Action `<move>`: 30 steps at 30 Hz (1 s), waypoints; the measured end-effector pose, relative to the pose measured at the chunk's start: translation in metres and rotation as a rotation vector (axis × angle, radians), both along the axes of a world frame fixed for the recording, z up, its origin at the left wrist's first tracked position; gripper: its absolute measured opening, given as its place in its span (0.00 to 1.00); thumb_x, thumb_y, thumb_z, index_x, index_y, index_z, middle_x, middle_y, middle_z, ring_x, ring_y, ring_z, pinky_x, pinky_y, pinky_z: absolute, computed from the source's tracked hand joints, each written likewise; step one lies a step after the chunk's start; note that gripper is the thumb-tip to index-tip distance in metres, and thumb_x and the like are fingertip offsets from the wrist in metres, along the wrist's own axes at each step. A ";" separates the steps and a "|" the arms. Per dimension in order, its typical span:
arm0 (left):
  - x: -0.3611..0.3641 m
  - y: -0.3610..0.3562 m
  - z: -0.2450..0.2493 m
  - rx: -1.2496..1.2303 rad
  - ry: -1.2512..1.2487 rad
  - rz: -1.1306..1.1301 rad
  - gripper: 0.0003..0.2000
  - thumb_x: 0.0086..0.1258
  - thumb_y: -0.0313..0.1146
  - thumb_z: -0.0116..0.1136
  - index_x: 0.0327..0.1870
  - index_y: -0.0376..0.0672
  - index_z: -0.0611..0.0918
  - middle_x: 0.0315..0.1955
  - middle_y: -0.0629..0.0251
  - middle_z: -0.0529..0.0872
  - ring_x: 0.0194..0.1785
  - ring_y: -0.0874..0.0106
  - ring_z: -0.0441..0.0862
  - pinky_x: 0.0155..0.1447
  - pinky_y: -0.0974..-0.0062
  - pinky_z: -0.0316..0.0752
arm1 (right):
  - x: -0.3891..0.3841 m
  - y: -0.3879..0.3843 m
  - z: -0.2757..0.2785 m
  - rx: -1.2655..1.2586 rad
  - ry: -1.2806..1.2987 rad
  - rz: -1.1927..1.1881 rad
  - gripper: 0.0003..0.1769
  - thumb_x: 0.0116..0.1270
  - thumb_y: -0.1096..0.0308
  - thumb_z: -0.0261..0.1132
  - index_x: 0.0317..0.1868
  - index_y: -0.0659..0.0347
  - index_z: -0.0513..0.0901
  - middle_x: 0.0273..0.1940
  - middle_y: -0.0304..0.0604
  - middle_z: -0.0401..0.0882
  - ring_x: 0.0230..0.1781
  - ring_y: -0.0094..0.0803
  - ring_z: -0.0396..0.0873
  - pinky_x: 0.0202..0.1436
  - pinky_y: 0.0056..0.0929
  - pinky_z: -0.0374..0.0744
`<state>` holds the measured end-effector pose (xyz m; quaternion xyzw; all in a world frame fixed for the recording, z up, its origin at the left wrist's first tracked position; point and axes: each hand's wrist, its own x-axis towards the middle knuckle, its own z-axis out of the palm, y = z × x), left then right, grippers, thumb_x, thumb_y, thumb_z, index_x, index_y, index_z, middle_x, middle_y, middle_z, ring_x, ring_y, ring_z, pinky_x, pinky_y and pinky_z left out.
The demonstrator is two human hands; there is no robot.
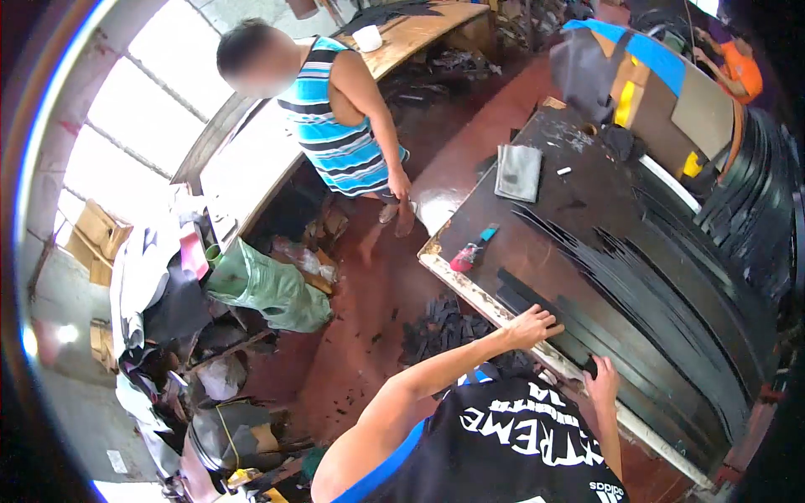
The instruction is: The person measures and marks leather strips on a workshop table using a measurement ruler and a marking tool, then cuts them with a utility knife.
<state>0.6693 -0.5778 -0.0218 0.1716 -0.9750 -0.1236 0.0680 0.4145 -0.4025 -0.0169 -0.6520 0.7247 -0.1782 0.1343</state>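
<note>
I'm spotting a white tub (367, 38) on the wooden bench (428, 27), a person in stripes (331, 121) standing nearby, and there, a crumpled green sack (272, 289)!

Strong white daylight pours through the windows (105, 159), blowing out the panes and bleaching the window-side counter (260, 155). Sheen streaks the red floor (470, 138). The dark counter (549, 138) is dimmer; black strips (616, 281) blend together toward its right end. Wide-angle distortion bows its long edges. Black vignetting fills the corners, coloured fringing rims the left, and 1 standing person's (340, 117) face is blurred.
</note>
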 end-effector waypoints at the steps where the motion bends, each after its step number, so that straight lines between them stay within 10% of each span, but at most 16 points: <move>1: -0.001 -0.001 -0.003 -0.004 0.009 0.010 0.31 0.58 0.32 0.62 0.68 0.48 0.75 0.47 0.64 0.80 0.55 0.66 0.78 0.61 0.64 0.68 | -0.002 0.001 0.000 0.042 -0.010 -0.003 0.27 0.53 0.68 0.74 0.56 0.60 0.81 0.48 0.48 0.77 0.49 0.52 0.78 0.52 0.46 0.78; 18: 0.004 -0.013 0.017 0.064 0.005 -0.050 0.25 0.60 0.28 0.57 0.63 0.47 0.80 0.47 0.62 0.82 0.53 0.61 0.80 0.57 0.61 0.74 | -0.020 0.000 0.055 -0.009 -0.107 0.004 0.23 0.60 0.52 0.74 0.49 0.58 0.85 0.53 0.43 0.80 0.54 0.47 0.78 0.58 0.44 0.77; 30: -0.160 -0.038 0.096 0.199 0.121 0.217 0.26 0.63 0.30 0.66 0.65 0.44 0.79 0.38 0.55 0.84 0.40 0.54 0.82 0.46 0.57 0.76 | -0.400 0.064 0.069 -0.100 -0.015 -0.538 0.12 0.64 0.67 0.68 0.48 0.59 0.85 0.45 0.50 0.84 0.49 0.50 0.82 0.53 0.45 0.80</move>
